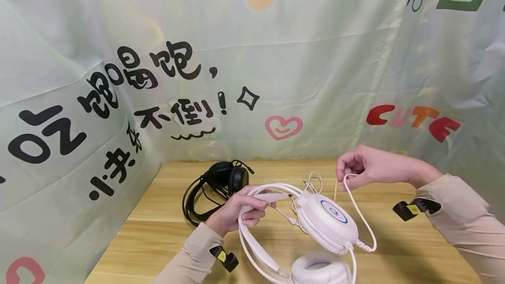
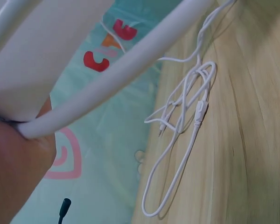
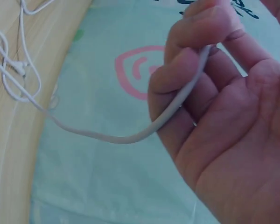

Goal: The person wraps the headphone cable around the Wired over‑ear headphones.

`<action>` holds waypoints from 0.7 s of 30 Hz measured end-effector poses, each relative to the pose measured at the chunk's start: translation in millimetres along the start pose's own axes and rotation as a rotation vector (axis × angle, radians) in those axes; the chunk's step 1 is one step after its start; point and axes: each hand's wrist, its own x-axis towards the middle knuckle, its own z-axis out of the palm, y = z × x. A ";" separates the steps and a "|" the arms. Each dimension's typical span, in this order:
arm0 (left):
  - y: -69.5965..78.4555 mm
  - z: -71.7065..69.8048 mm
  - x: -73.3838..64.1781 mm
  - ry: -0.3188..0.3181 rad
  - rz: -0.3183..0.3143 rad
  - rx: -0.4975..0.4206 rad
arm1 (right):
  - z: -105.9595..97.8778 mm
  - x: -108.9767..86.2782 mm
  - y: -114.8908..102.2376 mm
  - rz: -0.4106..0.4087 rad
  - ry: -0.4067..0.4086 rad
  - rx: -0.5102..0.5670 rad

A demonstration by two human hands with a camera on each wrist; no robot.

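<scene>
My left hand (image 1: 240, 207) grips the headband of a white headset (image 1: 331, 220), whose two ear cups face toward the right and front. In the left wrist view the pale headband tube (image 2: 116, 81) crosses close to the camera. Raised at the right, my right hand (image 1: 360, 168) pinches the headset's white cable (image 1: 364, 222), which loops down to the upper ear cup. The right wrist view shows this cable (image 3: 126, 139) running between curled fingers. The rest of the cord, with a small inline control (image 2: 200, 111), lies in loose loops on the wooden table (image 1: 158, 227).
A black headset (image 1: 221, 183) with a microphone boom lies on the table behind my left hand. Light green printed fabric (image 1: 236, 30) hangs along the back and sides of the table. Each wrist wears a small black camera mount (image 1: 416, 208).
</scene>
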 end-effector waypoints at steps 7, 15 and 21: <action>0.4 2.5 0.2 -0.007 -0.012 -0.038 | 0.2 8.2 -5.7 -0.051 0.028 0.005; -0.4 4.7 0.8 -0.066 0.011 -0.074 | 0.5 17.4 -5.3 -0.108 0.062 0.021; -2.0 6.2 2.7 -0.070 0.001 -0.103 | 0.9 26.9 -5.3 -0.157 0.044 0.055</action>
